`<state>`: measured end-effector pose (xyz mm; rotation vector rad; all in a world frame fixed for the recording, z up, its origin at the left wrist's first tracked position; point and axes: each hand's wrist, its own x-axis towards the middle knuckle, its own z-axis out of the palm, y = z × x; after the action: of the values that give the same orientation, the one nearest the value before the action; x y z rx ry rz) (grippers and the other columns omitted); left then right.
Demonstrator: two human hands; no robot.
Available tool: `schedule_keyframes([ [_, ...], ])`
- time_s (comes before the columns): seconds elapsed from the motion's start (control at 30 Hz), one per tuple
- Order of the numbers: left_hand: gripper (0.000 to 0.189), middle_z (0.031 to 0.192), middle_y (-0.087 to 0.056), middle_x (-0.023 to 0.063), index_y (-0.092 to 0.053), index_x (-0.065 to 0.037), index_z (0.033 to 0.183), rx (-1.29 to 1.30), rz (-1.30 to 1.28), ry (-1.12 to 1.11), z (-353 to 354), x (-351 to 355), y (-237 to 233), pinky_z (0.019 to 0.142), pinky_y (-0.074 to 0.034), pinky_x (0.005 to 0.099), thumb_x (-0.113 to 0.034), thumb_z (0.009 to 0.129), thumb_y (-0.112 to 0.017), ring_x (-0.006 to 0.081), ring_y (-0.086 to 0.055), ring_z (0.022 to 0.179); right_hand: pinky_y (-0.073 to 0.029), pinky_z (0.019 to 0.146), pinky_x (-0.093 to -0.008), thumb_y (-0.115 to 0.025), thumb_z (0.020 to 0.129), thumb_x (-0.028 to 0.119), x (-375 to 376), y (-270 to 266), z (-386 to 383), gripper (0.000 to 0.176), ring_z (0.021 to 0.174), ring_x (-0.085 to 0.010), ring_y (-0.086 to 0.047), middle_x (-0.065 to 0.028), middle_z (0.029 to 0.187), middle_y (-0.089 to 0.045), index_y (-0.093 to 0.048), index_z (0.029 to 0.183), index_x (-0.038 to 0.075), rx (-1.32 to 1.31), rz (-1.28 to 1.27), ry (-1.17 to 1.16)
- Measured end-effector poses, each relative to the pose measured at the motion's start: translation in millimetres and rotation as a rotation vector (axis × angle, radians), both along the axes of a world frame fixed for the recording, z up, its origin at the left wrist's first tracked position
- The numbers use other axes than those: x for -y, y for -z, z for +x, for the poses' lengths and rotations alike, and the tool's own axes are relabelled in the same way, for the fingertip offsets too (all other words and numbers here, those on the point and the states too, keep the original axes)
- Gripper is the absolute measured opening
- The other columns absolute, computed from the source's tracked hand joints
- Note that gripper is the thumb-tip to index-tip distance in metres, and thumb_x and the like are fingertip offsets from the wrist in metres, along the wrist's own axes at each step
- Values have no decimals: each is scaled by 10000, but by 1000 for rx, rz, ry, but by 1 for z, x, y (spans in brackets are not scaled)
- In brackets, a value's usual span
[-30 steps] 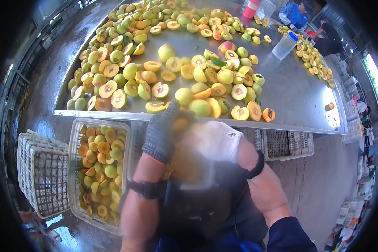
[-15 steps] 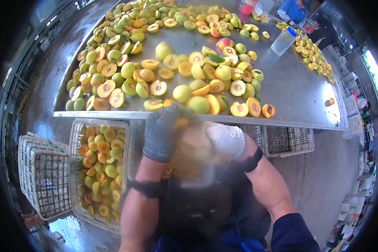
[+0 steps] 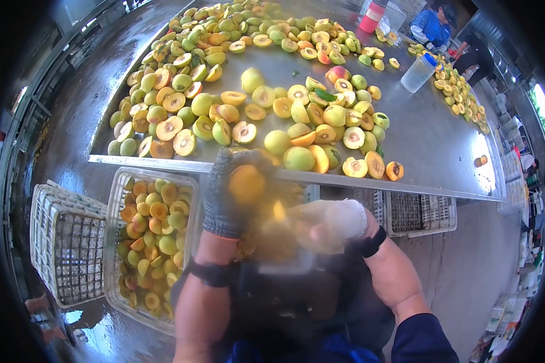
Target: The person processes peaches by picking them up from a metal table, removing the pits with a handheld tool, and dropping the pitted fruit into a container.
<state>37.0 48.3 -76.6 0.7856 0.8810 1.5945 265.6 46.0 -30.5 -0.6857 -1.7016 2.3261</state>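
My left hand (image 3: pixel 225 196), in a dark grey knit glove, is closed around a peach half (image 3: pixel 247 184) with its orange side showing. My right hand (image 3: pixel 336 225), in a white glove with bare fingertips, is curled just to the right of it. A blurred patch covers its fingers, so what they grip cannot be made out. A small bright yellow piece (image 3: pixel 279 210) shows between the two hands. Beyond them, many green-yellow peach halves (image 3: pixel 184 142) and whole-looking peaches (image 3: pixel 277 143) lie on the metal table (image 3: pixel 224 169).
At my left stands a white crate (image 3: pixel 110 254) of peach halves, beside another crate (image 3: pixel 72 248). More crates (image 3: pixel 415 212) sit under the table at right. A blue-lidded container (image 3: pixel 418 74) and a red-pink container (image 3: pixel 371 18) stand on the table; a person (image 3: pixel 431 27) works at its far side.
My hands have moved apart, the right one lower and to the right. The peach half in my left hand now shows more clearly. The whole view has shifted slightly.
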Motion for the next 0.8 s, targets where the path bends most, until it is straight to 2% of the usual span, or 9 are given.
schedule_keyframes([
  [0.03, 285, 922, -702, 94, -685, -24, 1046, -453, 152, -106, -11, 0, 3, 794, -570, 390, -302, 994, -647, 241, -686, 838, -487, 529, -322, -711, 945, 396, 1, 18, -4, 594, 641, -146, -622, -112, 1094, -706, -605, 1351, -23, 184, 163, -13],
  [0.1, 218, 921, -722, 76, -700, -15, 1057, -786, 190, -224, -22, 1, 1, 791, -571, 368, -215, 976, -678, 208, -693, 830, -507, 564, -351, -690, 947, 360, -4, 46, -9, 459, 664, -165, -644, -104, 943, -720, -640, 1207, -14, 472, 398, -104],
  [0.13, 198, 925, -733, 70, -707, -9, 1068, -669, 74, -229, -27, 4, -2, 794, -572, 355, -177, 966, -686, 190, -698, 833, -516, 582, -366, -679, 948, 342, -6, 59, -12, 399, 676, -174, -655, -100, 868, -727, -658, 1135, -10, 614, 504, -168],
  [0.2, 197, 954, -750, 73, -717, 1, 1090, -729, -87, -287, -44, 13, -8, 812, -571, 334, -146, 962, -689, 177, -707, 845, -525, 605, -368, -672, 946, 324, -7, 48, -18, 350, 696, -180, -669, -110, 782, -714, -653, 1053, -8, 589, 297, -174],
  [0.33, 330, 1088, -751, 154, -722, 8, 1161, -1200, -276, -489, -89, 22, -19, 915, -548, 375, -241, 944, -711, 288, -720, 973, -563, 783, -457, -703, 900, 364, -22, 12, -26, 410, 926, -336, -734, -206, 947, -733, -640, 1094, 9, 549, 959, 314],
  [0.43, 427, 1205, -701, 203, -715, 1, 1185, -1534, -368, -659, -105, 33, -29, 1003, -503, 436, -316, 902, -748, 360, -663, 1126, -548, 884, -442, -752, 832, 353, -69, -12, -54, 491, 1005, -385, -693, -207, 1082, -726, -660, 1194, 35, 1000, 1011, 463],
  [0.67, 438, 1199, -717, 182, -700, 0, 1235, -1189, -237, -492, -111, 27, -16, 1006, -501, 396, -325, 943, -738, 289, -673, 1126, -558, 902, -461, -770, 818, 359, -138, -3, -99, 439, 1066, -373, -705, -214, 1149, -730, -744, 1147, 70, 1167, 1168, 83],
  [0.7, 424, 1146, -714, 215, -706, 12, 1194, -1095, -249, -447, -109, 27, -19, 978, -514, 427, -315, 925, -735, 348, -686, 1063, -558, 903, -456, -761, 815, 345, -145, -4, -98, 430, 1062, -370, -706, -218, 1139, -731, -746, 1140, 64, 1144, 1176, 27],
  [0.8, 401, 1138, -719, 210, -714, 8, 1181, -900, -221, -371, -105, 22, -5, 972, -516, 422, -309, 935, -722, 340, -692, 1057, -559, 907, -443, -728, 801, 304, -159, 7, -91, 414, 1053, -364, -709, -231, 1127, -731, -751, 1128, 51, 1085, 1200, 4],
])
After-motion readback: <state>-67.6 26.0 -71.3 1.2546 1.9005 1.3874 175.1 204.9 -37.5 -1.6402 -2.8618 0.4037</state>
